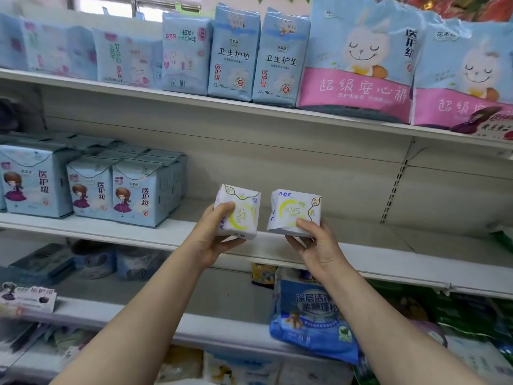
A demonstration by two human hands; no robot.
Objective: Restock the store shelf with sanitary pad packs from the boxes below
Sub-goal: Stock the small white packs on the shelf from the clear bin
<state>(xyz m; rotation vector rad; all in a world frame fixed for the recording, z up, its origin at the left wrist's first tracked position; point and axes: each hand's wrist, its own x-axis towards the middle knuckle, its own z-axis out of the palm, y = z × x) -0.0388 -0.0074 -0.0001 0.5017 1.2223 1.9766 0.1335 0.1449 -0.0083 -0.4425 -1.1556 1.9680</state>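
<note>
Two small, squarish packs in glossy white film with yellow-green rings are held up in front of the pale metal middle shelf (361, 254): the left pack (239, 212) is turned on its side, the right pack (294, 212) upright. Both bare forearms reach up from below. The left hand (215, 237) grasps its pack from beneath with thumb on the face, and the right hand (313, 245) pinches the lower edge of its own beside soft blue packs (138, 195).
</note>
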